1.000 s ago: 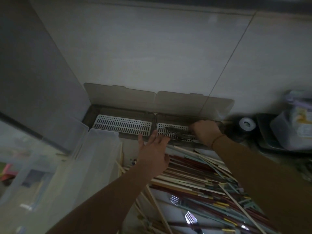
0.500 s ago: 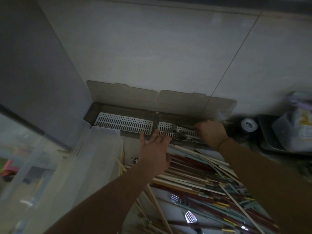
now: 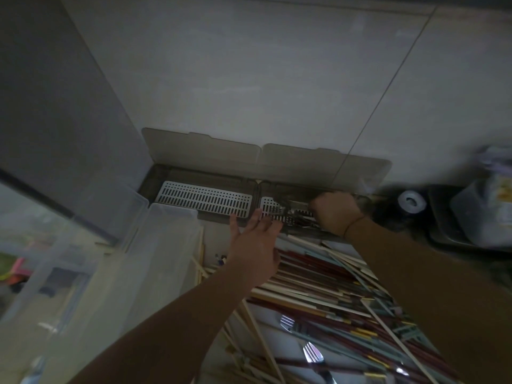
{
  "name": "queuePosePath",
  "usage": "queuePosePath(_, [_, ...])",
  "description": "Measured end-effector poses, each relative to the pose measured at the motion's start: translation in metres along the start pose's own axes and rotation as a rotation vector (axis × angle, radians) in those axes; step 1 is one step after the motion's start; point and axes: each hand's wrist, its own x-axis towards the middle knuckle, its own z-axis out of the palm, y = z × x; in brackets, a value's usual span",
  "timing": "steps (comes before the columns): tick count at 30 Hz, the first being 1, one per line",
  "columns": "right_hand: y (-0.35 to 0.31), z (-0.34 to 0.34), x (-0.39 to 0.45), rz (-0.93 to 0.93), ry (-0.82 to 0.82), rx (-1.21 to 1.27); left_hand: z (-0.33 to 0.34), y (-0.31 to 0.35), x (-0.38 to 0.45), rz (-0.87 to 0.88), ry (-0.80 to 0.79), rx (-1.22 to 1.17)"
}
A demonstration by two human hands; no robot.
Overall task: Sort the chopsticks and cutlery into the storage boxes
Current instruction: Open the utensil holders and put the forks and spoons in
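Both my hands at the right storage box (image 3: 279, 187), lid up.
Right hand (image 3: 333, 212) grip clenched among cutlery (image 3: 288, 216) inside; left hand (image 3: 256, 245) released, fingers spread above chopsticks (image 3: 318, 281).

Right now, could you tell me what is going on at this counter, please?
A person is sorting a heap of chopsticks and forks into two open storage boxes against the wall. The right hand is down in the right box, closed over cutlery lying on its slotted tray. The left hand hovers open at the box's front edge, holding nothing. The left box looks empty.
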Motion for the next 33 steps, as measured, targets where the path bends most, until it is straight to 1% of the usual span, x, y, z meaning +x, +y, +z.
queuePosePath(2, [-0.001, 0.0, 0.0, 0.039, -0.013, 0.104, 0.0, 0.0, 0.0, -0.001, 0.0, 0.001])
queuePosePath(7, [-0.005, 0.007, -0.008, 0.209, -0.004, 0.396, 0.002, 0.0, -0.001, 0.006, 0.01, -0.005])
queuePosePath(10, [-0.002, 0.014, -0.023, 0.167, -0.061, 0.542, 0.002, 0.0, -0.001, 0.011, 0.001, -0.001])
queuePosePath(12, [-0.001, 0.013, -0.037, 0.142, -0.048, 0.681, 0.002, 0.0, -0.001, 0.013, -0.02, -0.004])
queuePosePath(13, [-0.001, 0.012, -0.047, 0.148, 0.014, 0.745, 0.001, 0.0, -0.001, 0.016, -0.031, -0.006])
queuePosePath(15, [-0.005, 0.008, -0.071, 0.193, 0.245, 0.837, 0.0, 0.0, -0.002, 0.021, -0.04, -0.011])
queuePosePath(17, [-0.016, 0.004, -0.105, 0.228, 0.497, 0.823, -0.003, 0.0, -0.002, 0.023, -0.067, 0.001])
queuePosePath(18, [-0.022, 0.004, -0.124, 0.233, 0.591, 0.796, -0.004, 0.001, -0.003, 0.024, -0.09, 0.011])
queuePosePath(20, [-0.036, 0.01, -0.164, 0.227, 0.688, 0.738, -0.004, 0.006, -0.01, 0.042, -0.096, 0.029])
queuePosePath(22, [-0.052, 0.021, -0.202, 0.224, 0.672, 0.73, 0.0, 0.011, -0.026, 0.14, 0.018, -0.003])
queuePosePath(24, [-0.07, 0.035, -0.234, 0.229, 0.593, 0.714, 0.01, 0.014, -0.047, 0.35, 0.128, -0.065])
queuePosePath(26, [-0.09, 0.052, -0.261, 0.262, 0.518, 0.704, 0.023, 0.015, -0.067, 0.553, 0.175, -0.105])
queuePosePath(27, [-0.1, 0.058, -0.272, 0.279, 0.479, 0.708, 0.029, 0.015, -0.075, 0.613, 0.177, -0.1])
queuePosePath(28, [-0.11, 0.064, -0.281, 0.295, 0.438, 0.708, 0.034, 0.015, -0.083, 0.63, 0.171, -0.084])
queuePosePath(29, [-0.12, 0.069, -0.288, 0.312, 0.407, 0.706, 0.039, 0.016, -0.09, 0.608, 0.168, -0.063])
queuePosePath(33, [-0.147, 0.081, -0.297, 0.384, 0.402, 0.707, 0.044, 0.026, -0.105, 0.371, 0.13, 0.111])
